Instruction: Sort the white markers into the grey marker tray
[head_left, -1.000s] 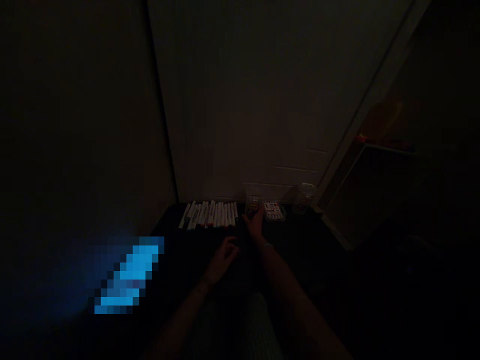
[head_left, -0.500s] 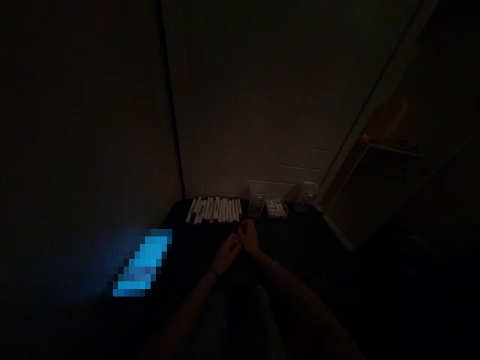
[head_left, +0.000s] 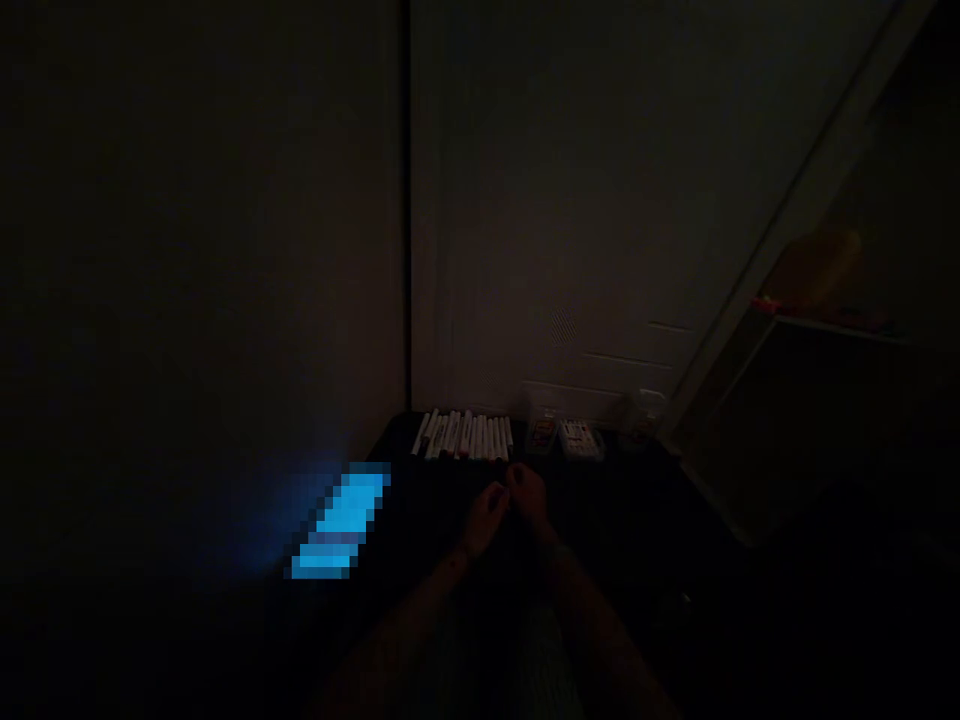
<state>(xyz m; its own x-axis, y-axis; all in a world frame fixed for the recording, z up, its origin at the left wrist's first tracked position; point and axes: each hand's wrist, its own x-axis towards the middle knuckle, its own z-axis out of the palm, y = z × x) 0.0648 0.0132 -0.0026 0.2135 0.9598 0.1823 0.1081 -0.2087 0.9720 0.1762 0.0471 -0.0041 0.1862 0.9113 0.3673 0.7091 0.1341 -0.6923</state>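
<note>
It is very dark. My left hand [head_left: 485, 515] and my right hand [head_left: 527, 492] are close together over the dark tabletop [head_left: 622, 520], both with fingers curled. Whether anything small sits between the fingers is too dark to make out. Just beyond them lies a row of several white markers [head_left: 465, 437], side by side. To the right of the row stands a clear plastic case [head_left: 542, 432]. Beside it, an open case holds several white markers [head_left: 577, 438]. Another clear case [head_left: 643, 415] stands farther right against the wall.
A bright blue screen [head_left: 341, 525], pixelated, glows at the tabletop's left side. A pale wall [head_left: 510, 250] rises behind the markers. On the right is a shelf [head_left: 825, 325] with a yellowish object [head_left: 817, 265] on it.
The view has swung left, so everything sits farther right and somewhat lower in the picture. My hands remain close together with curled fingers. The markers and cases lie as before.
</note>
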